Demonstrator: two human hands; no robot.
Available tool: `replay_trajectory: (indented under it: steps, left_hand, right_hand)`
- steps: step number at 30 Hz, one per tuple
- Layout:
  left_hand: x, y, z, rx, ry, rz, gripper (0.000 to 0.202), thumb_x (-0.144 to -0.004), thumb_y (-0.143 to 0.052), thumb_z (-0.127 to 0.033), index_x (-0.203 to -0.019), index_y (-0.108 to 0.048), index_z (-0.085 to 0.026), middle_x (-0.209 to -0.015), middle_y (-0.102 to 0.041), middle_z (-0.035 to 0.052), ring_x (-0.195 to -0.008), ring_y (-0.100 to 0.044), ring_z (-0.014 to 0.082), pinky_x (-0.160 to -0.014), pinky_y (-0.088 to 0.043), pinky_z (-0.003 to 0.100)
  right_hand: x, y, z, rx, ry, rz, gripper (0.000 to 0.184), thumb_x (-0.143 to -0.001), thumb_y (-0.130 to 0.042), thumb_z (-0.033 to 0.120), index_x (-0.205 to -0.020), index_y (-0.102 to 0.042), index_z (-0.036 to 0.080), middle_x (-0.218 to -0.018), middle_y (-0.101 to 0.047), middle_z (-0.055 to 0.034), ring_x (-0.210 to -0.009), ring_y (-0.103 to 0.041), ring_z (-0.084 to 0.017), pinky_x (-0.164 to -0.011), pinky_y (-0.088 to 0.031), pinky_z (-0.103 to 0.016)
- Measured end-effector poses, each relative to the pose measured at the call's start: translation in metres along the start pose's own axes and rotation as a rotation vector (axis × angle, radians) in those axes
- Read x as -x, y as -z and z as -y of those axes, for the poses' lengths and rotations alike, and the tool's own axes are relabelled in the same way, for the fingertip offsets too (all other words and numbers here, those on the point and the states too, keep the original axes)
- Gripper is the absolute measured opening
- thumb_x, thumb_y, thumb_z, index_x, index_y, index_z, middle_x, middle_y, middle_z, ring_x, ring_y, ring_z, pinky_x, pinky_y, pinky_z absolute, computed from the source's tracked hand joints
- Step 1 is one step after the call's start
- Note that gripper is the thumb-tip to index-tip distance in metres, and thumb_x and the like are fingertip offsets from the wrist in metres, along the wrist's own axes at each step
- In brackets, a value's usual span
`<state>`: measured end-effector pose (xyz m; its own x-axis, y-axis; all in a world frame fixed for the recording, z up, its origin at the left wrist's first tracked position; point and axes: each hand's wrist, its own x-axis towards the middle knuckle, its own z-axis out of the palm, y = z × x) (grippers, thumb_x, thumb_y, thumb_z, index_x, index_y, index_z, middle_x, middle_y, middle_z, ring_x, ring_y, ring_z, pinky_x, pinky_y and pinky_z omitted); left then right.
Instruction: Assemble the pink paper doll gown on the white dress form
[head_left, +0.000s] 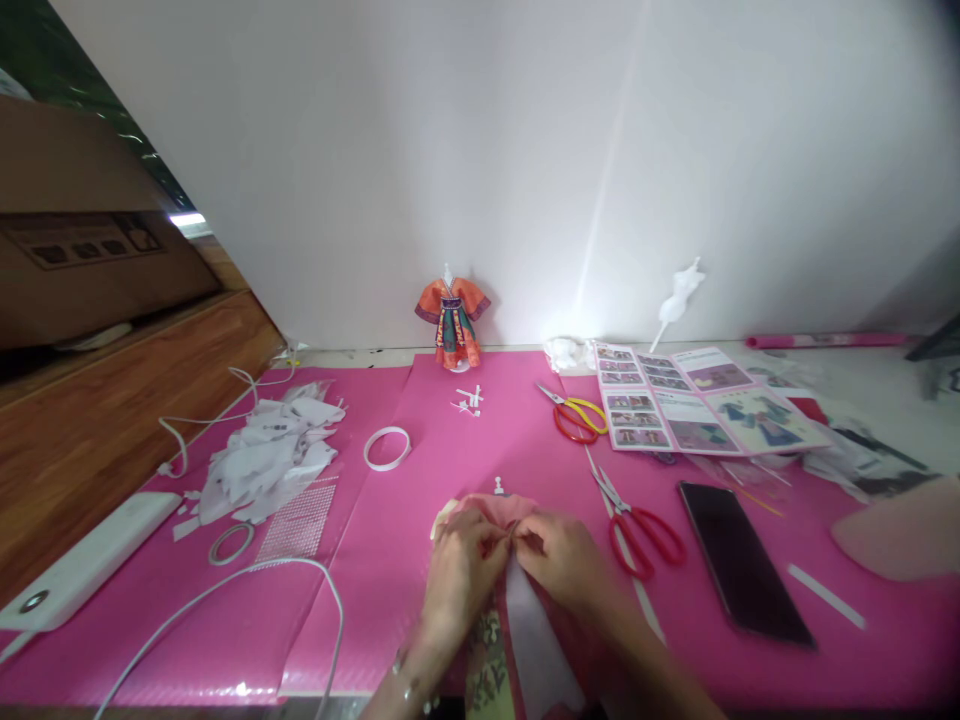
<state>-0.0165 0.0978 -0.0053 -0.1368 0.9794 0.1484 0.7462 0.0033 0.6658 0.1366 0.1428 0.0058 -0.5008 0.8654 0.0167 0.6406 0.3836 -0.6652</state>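
Close to the table's front edge lies a small doll garment [523,640] in pink, white and patterned yellow-green, on a white doll form whose neck [499,485] pokes out at the top. My left hand [466,560] pinches the garment's upper front from the left. From the right, my right hand [559,558] pinches the same spot, its fingertips almost meeting the left ones. What exactly lies between the fingertips is too small to make out. The lower part of the garment hangs toward me between my forearms.
Red-handled scissors [641,535] and a black phone [742,565] lie at right, with red-yellow scissors [577,412] and an instruction sheet [705,400] behind. A dressed doll form [451,320] stands by the wall. White scraps [266,450], tape rolls [387,448] and a cable [330,580] lie left.
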Motion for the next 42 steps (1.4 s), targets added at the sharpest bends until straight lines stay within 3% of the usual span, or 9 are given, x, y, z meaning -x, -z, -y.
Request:
replay_trajectory:
  steps: [14, 31, 42]
  left_hand:
    - [0.0003, -0.0021, -0.0022, 0.010, 0.015, -0.015, 0.022, -0.082, -0.061, -0.016, -0.062, -0.070, -0.019, -0.072, -0.065, 0.0021, -0.075, -0.058, 0.0185, -0.074, -0.040, 0.034]
    - [0.0011, 0.0008, -0.0031, -0.007, 0.032, -0.012, 0.020, -0.082, -0.063, -0.018, -0.064, -0.073, -0.022, -0.071, -0.066, 0.0022, -0.076, -0.059, 0.0197, -0.073, -0.042, 0.033]
    - [0.0015, -0.0011, -0.0015, -0.006, 0.027, -0.015, 0.021, -0.082, -0.062, -0.019, -0.065, -0.072, -0.022, -0.072, -0.066, 0.0026, -0.077, -0.059, 0.0197, -0.072, -0.042, 0.033]
  right_hand:
    - [0.0008, -0.0042, -0.0017, -0.031, 0.007, -0.022, 0.016, -0.078, -0.054, 0.011, -0.071, -0.066, 0.018, -0.076, -0.070, -0.0037, -0.069, -0.058, -0.015, -0.062, -0.031, -0.024]
    - [0.0000, -0.0003, -0.0047, -0.032, 0.018, -0.022, 0.018, -0.083, -0.057, 0.015, -0.083, -0.074, 0.020, -0.083, -0.075, -0.0048, -0.075, -0.064, -0.017, -0.067, -0.038, -0.024]
    - [0.0007, 0.0009, -0.0016, -0.045, -0.005, -0.016, 0.018, -0.082, -0.056, 0.014, -0.081, -0.073, 0.019, -0.079, -0.073, -0.0043, -0.070, -0.062, -0.015, -0.063, -0.036, -0.023]
